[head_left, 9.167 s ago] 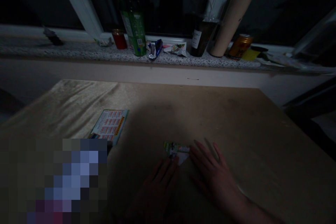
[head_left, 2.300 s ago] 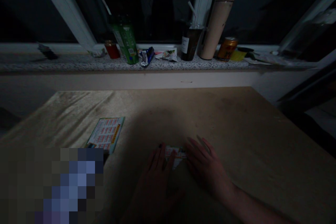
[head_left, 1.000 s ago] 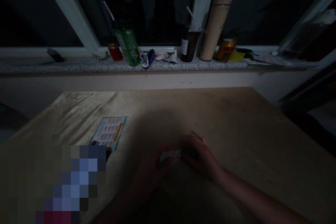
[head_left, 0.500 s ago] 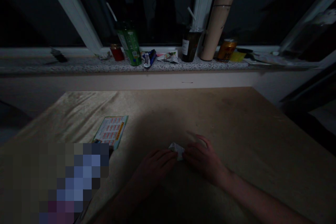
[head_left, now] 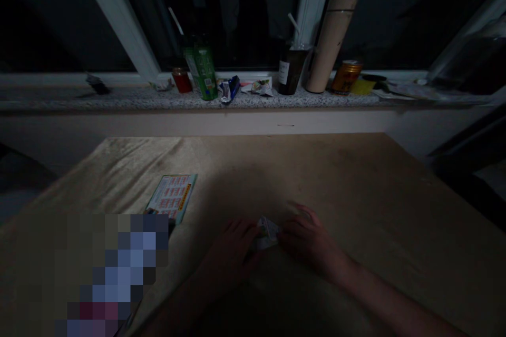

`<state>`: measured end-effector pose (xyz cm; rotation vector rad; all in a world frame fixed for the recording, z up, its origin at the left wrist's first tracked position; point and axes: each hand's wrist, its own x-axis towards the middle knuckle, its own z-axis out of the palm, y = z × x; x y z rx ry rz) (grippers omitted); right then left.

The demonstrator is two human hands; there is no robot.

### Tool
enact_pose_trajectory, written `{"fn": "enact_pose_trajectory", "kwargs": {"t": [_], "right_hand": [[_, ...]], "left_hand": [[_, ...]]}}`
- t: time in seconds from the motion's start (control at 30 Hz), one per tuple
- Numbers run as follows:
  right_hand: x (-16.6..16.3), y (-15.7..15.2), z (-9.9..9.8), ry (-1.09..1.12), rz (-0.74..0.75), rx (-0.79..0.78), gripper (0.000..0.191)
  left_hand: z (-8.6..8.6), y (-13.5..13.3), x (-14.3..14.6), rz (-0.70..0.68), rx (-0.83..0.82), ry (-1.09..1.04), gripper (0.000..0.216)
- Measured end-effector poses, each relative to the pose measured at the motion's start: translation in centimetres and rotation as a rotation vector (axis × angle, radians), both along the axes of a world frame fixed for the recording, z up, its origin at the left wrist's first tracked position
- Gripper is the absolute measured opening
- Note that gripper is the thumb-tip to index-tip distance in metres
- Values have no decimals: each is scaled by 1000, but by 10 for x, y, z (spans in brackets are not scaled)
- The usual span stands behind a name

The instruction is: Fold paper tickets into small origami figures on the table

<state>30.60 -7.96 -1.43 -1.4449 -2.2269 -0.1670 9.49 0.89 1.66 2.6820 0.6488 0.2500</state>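
Paper's been turned between the hands: half a second ago the folded paper shows as a mostly plain pale triangle, and now there's a green patch and some print facing up. Hands have barely shifted, though compared with a couple of seconds back the left hand isn't spread flat across it anymore. Its fingers are bunched and bent over the paper's left edge, thumb near the close side. Right hand has its fingertips curled in at the right corner, with one finger lifted clear. Both touch the paper, but it's too dark to tell if either one is really pinching it or just pressing.

As for the paper, it's small, whitish and pointed at the far end, right between the two hands over the tan tabletop. It has faint lines of print, way too dim to read.

Off past the left hand, farther out, lies a card with rows of red print and a yellow-orange strip, also illegible. Straight beyond the hands on the sill, a dark cup wears a white label, a green container has white markings, and an orange can carries dark lettering. Can't make out any brand.
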Motion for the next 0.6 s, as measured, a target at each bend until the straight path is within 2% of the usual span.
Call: {"fn": "enact_pose_trajectory", "kwargs": {"t": [0.17, 0.33, 0.47, 0.6], "right_hand": [[1, 7, 4, 6, 39, -38, 11], [-3, 20, 11, -111, 46, -119, 9], [-10, 29, 13, -231, 30, -155, 10], [-15, 34, 15, -259, 43, -160, 20]], "left_hand": [[0, 1, 2, 34, -2, 4, 26], [-1, 3, 4, 31, -4, 7, 15], [-3, 5, 6, 51, 11, 17, 16], [-4, 4, 8, 73, -11, 18, 20]]}}
